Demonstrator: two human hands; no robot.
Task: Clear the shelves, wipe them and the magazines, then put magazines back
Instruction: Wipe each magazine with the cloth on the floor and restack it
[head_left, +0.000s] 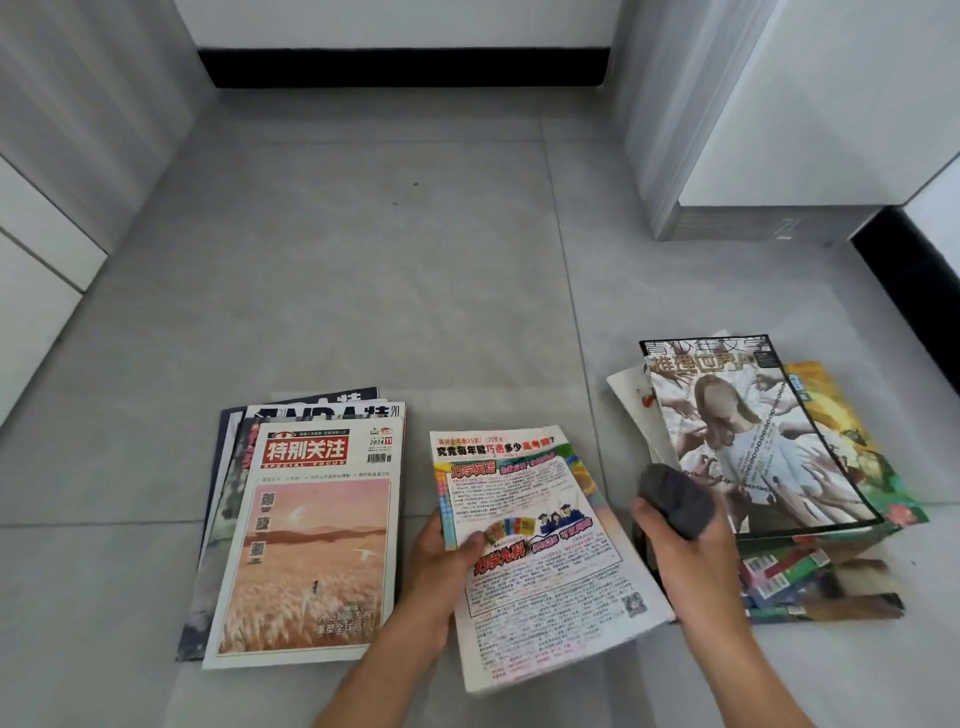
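Note:
My left hand (444, 558) grips the left edge of a colourful magazine (545, 551), thumb on its printed back cover, holding it over the grey floor between two piles. My right hand (685, 551) holds a bunched dark grey cloth (675, 499) just right of that magazine. A pile of magazines (306, 535) lies on the floor at the left, topped by one with a red title and a pink field picture. Another pile (769, 452) lies at the right, topped by a cover showing a figure in chains.
Grey floor tiles (363, 260) stretch ahead. White panels stand at the left (47, 218), and a white cabinet with a grey base (769, 223) stands at the back right. A black skirting strip (405, 67) runs along the far wall.

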